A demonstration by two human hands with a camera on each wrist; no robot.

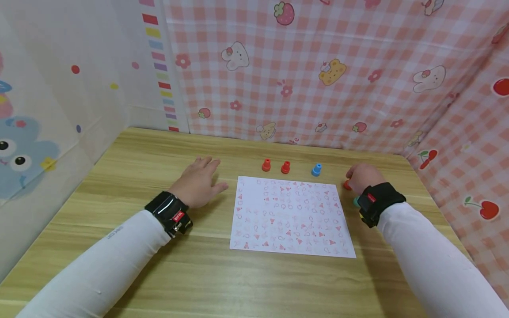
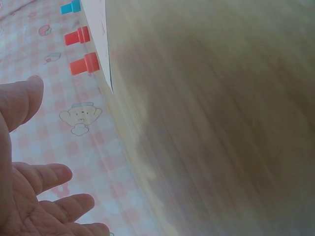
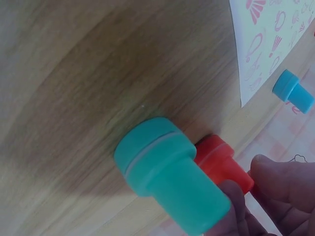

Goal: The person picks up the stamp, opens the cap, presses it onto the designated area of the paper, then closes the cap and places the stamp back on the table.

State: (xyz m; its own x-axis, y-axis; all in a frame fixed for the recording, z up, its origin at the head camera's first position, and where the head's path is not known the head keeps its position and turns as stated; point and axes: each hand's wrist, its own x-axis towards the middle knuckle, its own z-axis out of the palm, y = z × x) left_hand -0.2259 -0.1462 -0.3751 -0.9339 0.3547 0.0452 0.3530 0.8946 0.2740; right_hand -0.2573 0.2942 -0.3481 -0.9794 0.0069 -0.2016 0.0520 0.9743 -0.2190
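Observation:
My right hand is at the right side of the table, its thumb and fingers pinching the handle of a red stamp. Beside that one stands a green stamp, mostly hidden behind my wrist in the head view. A white sheet of paper lies in the middle, covered in small red and pink prints of shells and rings. To its left, my left hand holds nothing, palm down with the fingers spread over the wood. In the left wrist view, its thumb and fingers are loosely extended.
Behind the paper stand two red stamps, a left one and a right one, plus a blue stamp. The wooden table meets a pink checked curtain at the back. Printed cloth also hangs at both sides.

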